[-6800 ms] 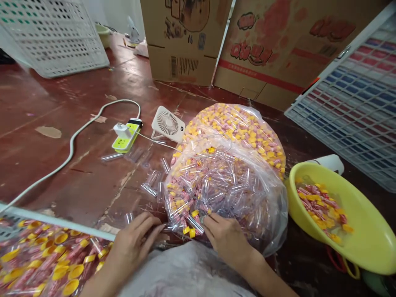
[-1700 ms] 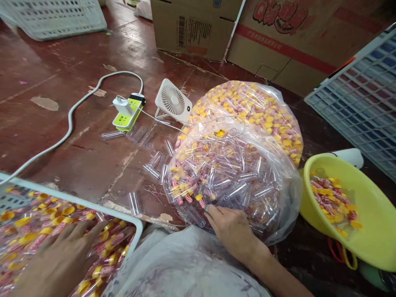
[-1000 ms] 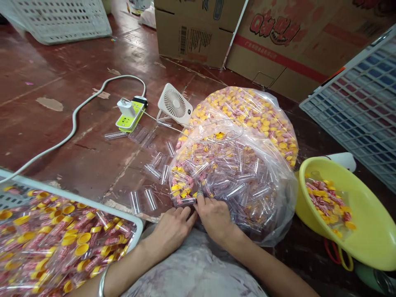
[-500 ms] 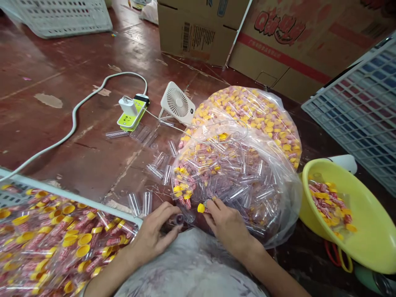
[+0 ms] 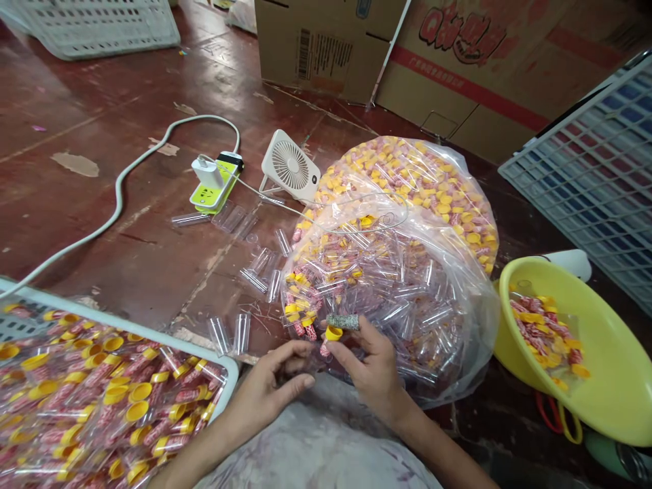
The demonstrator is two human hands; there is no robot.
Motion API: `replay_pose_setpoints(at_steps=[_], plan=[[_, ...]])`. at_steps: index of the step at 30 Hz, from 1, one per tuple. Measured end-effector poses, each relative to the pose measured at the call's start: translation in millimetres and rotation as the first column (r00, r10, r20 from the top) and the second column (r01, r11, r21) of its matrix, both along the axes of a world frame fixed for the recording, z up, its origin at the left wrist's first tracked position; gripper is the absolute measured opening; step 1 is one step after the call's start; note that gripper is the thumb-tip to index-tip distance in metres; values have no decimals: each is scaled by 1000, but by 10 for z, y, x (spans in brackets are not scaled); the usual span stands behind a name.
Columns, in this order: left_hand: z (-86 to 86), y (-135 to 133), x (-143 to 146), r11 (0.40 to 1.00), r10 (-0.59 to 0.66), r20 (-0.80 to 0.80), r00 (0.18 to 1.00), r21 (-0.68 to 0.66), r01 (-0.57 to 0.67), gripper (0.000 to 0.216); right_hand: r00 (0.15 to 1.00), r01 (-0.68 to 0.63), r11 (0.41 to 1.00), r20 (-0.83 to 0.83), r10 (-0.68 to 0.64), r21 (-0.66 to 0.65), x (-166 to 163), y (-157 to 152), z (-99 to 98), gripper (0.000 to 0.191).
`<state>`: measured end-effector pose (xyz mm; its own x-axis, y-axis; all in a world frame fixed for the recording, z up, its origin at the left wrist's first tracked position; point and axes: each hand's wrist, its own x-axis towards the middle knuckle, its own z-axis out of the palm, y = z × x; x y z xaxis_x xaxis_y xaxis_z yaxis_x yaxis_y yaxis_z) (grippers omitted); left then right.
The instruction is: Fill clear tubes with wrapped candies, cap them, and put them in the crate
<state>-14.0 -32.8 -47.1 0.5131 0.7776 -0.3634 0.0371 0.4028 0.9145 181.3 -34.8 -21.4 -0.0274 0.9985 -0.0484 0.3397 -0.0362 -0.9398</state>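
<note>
My right hand [image 5: 374, 356] pinches a small piece with a yellow cap [image 5: 333, 333] and a red-and-white patterned body between thumb and forefinger. A grey speckled sleeve [image 5: 343, 322] covers that forefinger. Just to the left, my left hand [image 5: 278, 377] has its fingers curled and its thumb apart from them, with no object plainly visible between. Any clear plastic around the pinched piece is too faint to make out. Beyond both hands, a clear bag [image 5: 458, 299] holds many transparent tubes and yellow-capped pieces. Two empty clear tubes [image 5: 242, 333] lie on the floor by my left hand.
A pale crate [image 5: 231, 373] full of capped tubes stands at the lower left. On the right is a yellow basin [image 5: 611, 367] with some capped pieces. A small fan [image 5: 290, 163], a power strip [image 5: 206, 195], cardboard boxes [image 5: 326, 47] and a grid-sided crate [image 5: 585, 170] stand farther off.
My right hand has lifted slightly and turned, so the yellow cap now faces up. The clear tube end seen at my left fingertips no longer shows there.
</note>
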Motion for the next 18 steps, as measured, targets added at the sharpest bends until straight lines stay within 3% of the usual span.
replay_pose_setpoints(at_steps=[4,8,10,12,15,18], plan=[[14,34,76,996,56,234,971,-86,-36,30,987,-149,973,86,135,175,-37,69,70,12],[24,32,93,983,132,316,940,-163,-84,29,889,-434,850,299,348,298,45,107,150,16],[7,13,101,972,157,359,920,-220,-80,29,823,-521,797,428,373,307,56,90,121,36],[-22,-5,117,960,177,394,902,-269,-71,29,792,-536,784,509,338,313,27,53,49,50],[-73,-19,142,958,172,397,902,-282,-59,33,801,-503,800,525,288,328,-39,-3,-46,52],[-88,-29,132,969,127,308,943,-240,-52,40,779,-531,806,525,344,260,-21,-12,-5,55]])
